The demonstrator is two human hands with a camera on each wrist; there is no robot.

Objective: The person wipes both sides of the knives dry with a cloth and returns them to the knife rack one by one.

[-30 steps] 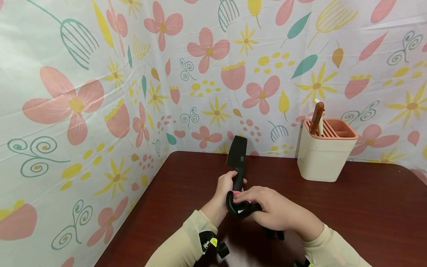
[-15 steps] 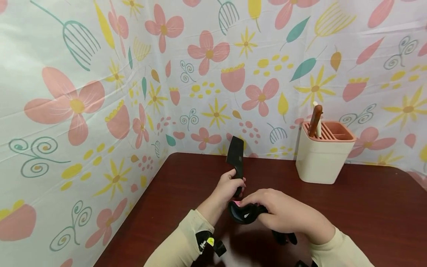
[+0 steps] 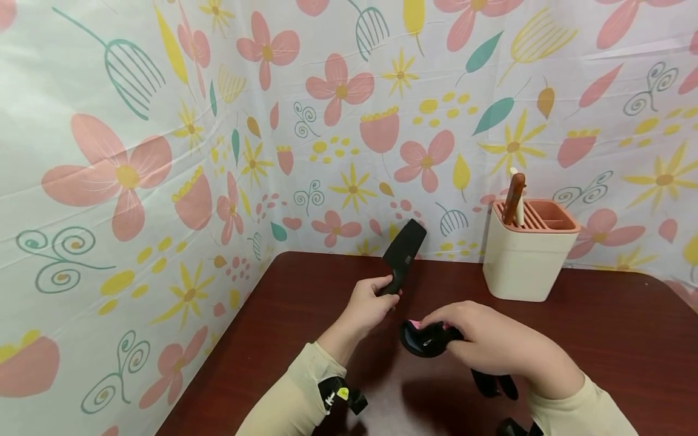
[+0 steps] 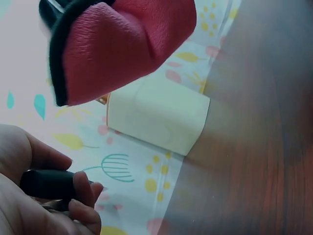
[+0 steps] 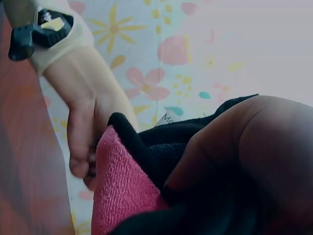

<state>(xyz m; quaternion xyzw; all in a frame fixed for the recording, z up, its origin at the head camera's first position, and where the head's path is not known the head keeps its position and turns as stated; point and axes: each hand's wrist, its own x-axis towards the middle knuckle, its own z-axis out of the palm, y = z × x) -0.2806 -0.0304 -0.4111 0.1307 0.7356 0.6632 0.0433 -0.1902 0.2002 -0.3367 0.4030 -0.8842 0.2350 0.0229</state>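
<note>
My left hand (image 3: 371, 306) grips a black cleaver (image 3: 405, 243) by its handle, the broad blade pointing up and away toward the back wall. In the left wrist view, fingers curl round the dark handle (image 4: 49, 183). To the right, my right hand (image 3: 491, 339) holds a bunched pink cloth with black trim (image 3: 425, 340), apart from the cleaver. Pink fuzzy fabric and a black edge show on the cloth (image 5: 127, 186) in the right wrist view, along with part of a white label. Black ends (image 3: 493, 384) hang below that hand.
A cream knife holder (image 3: 531, 260) with a salmon slotted top stands at the back right of the dark wood table (image 3: 305, 284). In its slots are a brown-handled knife (image 3: 514, 198) and a white-handled one (image 3: 520, 212). Flower-patterned sheets (image 3: 338, 151) rise behind and at left.
My right hand has drawn the cloth away rightward from the cleaver handle. My left hand still grips the cleaver, whose blade now tilts to the right.
</note>
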